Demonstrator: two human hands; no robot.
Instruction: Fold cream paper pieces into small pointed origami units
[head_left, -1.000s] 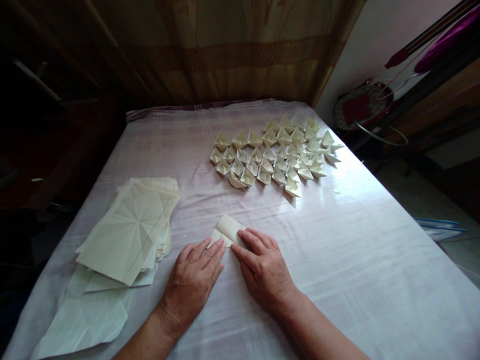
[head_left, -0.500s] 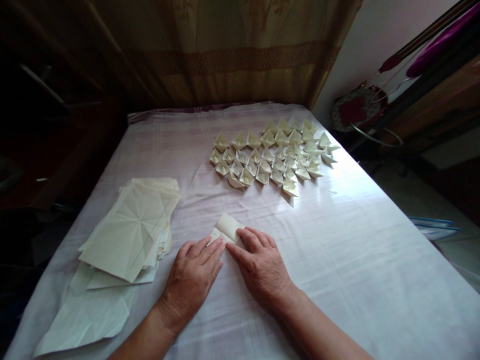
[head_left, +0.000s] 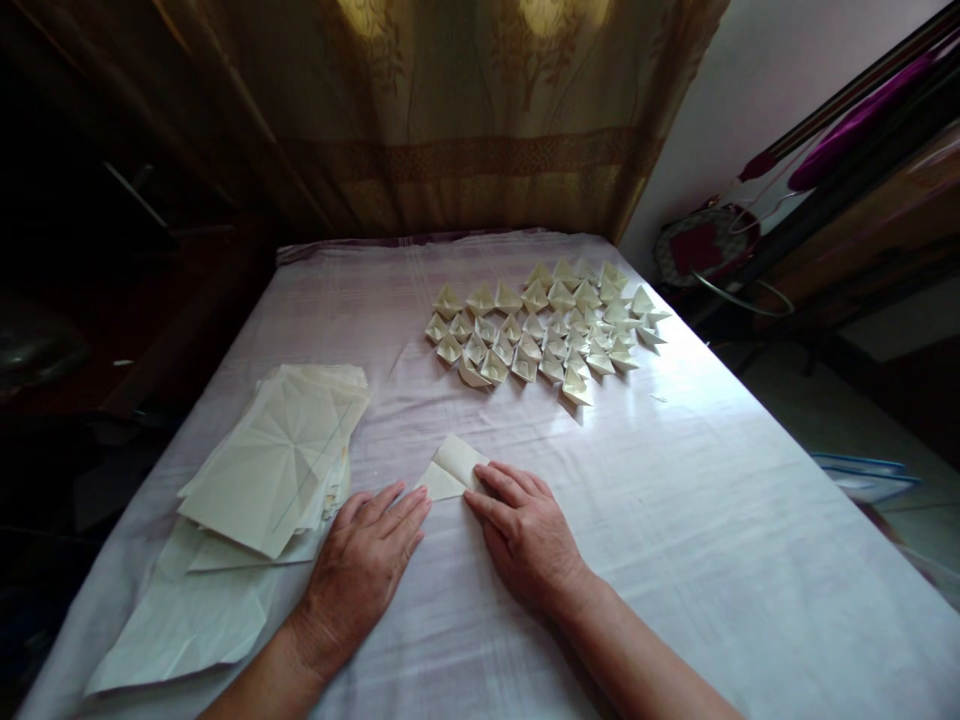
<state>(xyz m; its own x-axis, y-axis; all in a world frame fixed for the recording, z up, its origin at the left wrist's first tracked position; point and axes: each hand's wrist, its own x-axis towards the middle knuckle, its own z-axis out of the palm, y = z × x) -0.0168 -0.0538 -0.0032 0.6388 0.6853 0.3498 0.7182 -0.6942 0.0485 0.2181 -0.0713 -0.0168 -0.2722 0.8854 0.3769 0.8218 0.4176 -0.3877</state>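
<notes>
A small folded piece of pale paper lies flat on the cloth between my hands, with a crease running across it. My left hand rests palm down, its fingers stretched out and the fingertips at the paper's left corner. On the right side, my right hand lies over the paper's edge with fingers extended, pressing it against the cloth. Part of the paper is hidden under the right fingers. Neither hand is wrapped round anything.
Several folded paper boats stand in rows towards the back right. To the left lies a stack of creased paper sheets. A pale checked cloth covers the table. Behind hangs a curtain; a bag is at the right.
My left hand has slid left, away from my right hand, uncovering more of the paper's lower edge. The right hand stays nearly in place. The view has tilted up slightly.
</notes>
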